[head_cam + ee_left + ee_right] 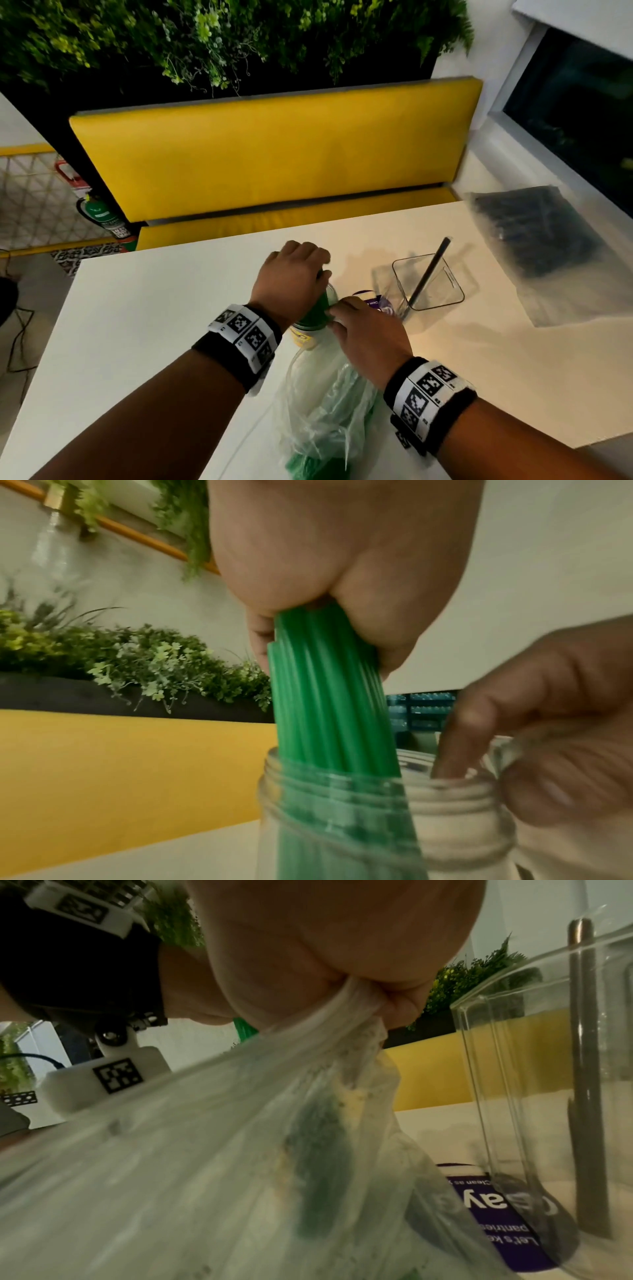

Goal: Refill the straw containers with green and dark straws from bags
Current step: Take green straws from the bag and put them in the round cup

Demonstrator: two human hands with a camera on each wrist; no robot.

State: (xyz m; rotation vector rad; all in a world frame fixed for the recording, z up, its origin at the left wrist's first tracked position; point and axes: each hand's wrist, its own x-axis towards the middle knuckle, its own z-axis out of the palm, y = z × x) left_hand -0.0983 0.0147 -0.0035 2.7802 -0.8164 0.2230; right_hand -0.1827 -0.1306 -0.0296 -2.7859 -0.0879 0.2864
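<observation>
A bunch of green straws (329, 696) stands with its lower end inside a clear screw-neck jar (445, 818) on the white table. My left hand (320, 274) grips the bunch near its top. My right hand (479, 772) pinches the jar's rim, with one finger inside and the thumb outside. The same hand (377, 993) clutches the gathered mouth of a clear plastic bag (240, 1150). The bag (329, 404) trails toward me with more green straws in its near end. A square clear container (455, 294) to the right holds one dark straw (431, 270).
A clear bag of dark straws (537, 233) lies at the table's far right. A round purple-labelled item (373, 301) sits between the jar and the square container. A yellow bench (274, 154) runs behind the table (171, 308).
</observation>
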